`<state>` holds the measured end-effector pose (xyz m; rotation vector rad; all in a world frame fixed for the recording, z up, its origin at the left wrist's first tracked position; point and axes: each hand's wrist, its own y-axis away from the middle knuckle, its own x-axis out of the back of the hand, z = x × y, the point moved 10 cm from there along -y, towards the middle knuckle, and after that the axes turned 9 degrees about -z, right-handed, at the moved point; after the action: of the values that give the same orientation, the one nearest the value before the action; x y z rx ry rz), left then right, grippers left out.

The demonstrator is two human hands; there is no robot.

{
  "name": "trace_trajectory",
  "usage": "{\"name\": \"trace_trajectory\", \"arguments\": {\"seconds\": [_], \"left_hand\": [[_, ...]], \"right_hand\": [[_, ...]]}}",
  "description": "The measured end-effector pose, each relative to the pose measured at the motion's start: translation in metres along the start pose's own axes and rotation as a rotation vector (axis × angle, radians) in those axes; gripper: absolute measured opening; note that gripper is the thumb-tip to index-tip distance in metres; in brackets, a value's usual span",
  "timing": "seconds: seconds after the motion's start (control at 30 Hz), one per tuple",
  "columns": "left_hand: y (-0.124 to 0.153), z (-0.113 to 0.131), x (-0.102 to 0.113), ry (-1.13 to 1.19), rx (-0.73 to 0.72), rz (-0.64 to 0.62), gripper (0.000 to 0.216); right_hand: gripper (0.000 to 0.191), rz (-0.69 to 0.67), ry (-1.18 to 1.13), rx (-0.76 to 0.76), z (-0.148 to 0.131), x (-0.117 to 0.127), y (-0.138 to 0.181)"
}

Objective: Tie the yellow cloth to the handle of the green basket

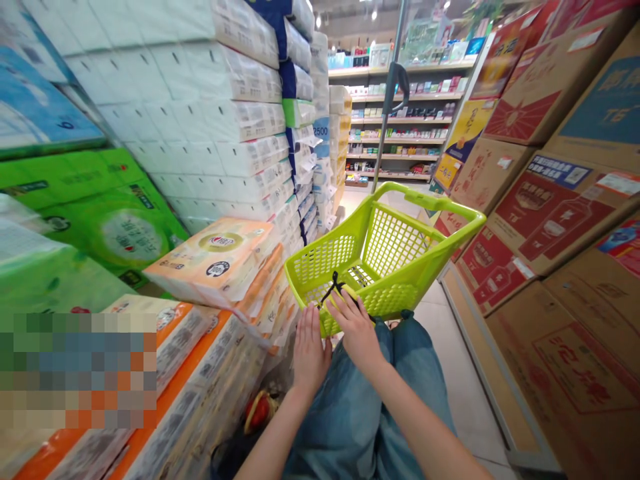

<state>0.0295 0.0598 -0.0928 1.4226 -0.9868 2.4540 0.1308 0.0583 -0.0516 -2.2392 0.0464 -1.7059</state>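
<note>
Observed: one lime-green basket (400, 293), open-topped, plastic in look, with side walls pierced by rows of small holes and a slotted base. Set at a slant just in front of the knees (415, 333), mouth up, with the lower corner at near left and the rim rising toward the far right into a broad loop. At the near rim: a thin black cord (337, 285), partly hidden, with loose ends sticking out.

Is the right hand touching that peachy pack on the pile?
Apart. The head view shows it: a corner of the green basket comes between the right hand and the peachy pack.
</note>
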Motion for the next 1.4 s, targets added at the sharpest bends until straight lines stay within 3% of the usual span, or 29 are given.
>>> {"name": "trace_trajectory", "arguments": {"seconds": [0.13, 0.23, 0.33, 0.57, 0.7, 0.87, 1.0, 1.1, 1.17, 1.23, 1.4], "left_hand": [[0.0, 0.001, 0.002, 0.005, -0.008, 0.008, 0.079], [0.0, 0.002, 0.001, -0.001, -0.001, 0.014, 0.081], [0.0, 0.002, 0.0, -0.009, 0.01, 0.028, 0.08], [0.001, -0.002, -0.004, -0.06, 0.018, -0.011, 0.075], [0.001, -0.003, -0.004, -0.052, 0.006, -0.025, 0.079], [0.0, -0.002, -0.004, -0.006, 0.011, -0.014, 0.082], [-0.001, 0.0, -0.001, 0.026, 0.006, -0.004, 0.081], [0.0, 0.0, 0.0, 0.038, 0.0, 0.005, 0.083], [0.0, -0.001, 0.0, 0.039, -0.003, 0.013, 0.083], [0.001, -0.001, -0.001, 0.029, -0.002, 0.014, 0.082], [0.001, -0.004, -0.005, -0.054, 0.026, -0.011, 0.074]], "right_hand": [[0.075, 0.101, 0.067, -0.223, 0.077, 0.033, 0.014], [0.074, 0.154, 0.114, -0.347, 0.103, 0.048, 0.016], [0.069, 0.172, 0.125, -0.33, 0.08, 0.04, 0.01], [0.063, 0.118, 0.013, -0.084, -0.034, -0.018, -0.003], [0.064, 0.058, 0.0, 0.016, -0.042, -0.019, 0.003], [0.075, 0.037, 0.017, 0.061, 0.002, 0.004, 0.01], [0.08, 0.134, 0.031, -0.14, 0.07, 0.029, 0.011], [0.079, 0.175, 0.058, -0.258, 0.091, 0.035, 0.009], [0.073, 0.164, 0.079, -0.304, 0.08, 0.03, 0.006], [0.065, 0.13, 0.094, -0.303, 0.051, 0.017, 0.0], [0.056, 0.058, 0.064, -0.114, -0.033, -0.017, -0.008]]}}
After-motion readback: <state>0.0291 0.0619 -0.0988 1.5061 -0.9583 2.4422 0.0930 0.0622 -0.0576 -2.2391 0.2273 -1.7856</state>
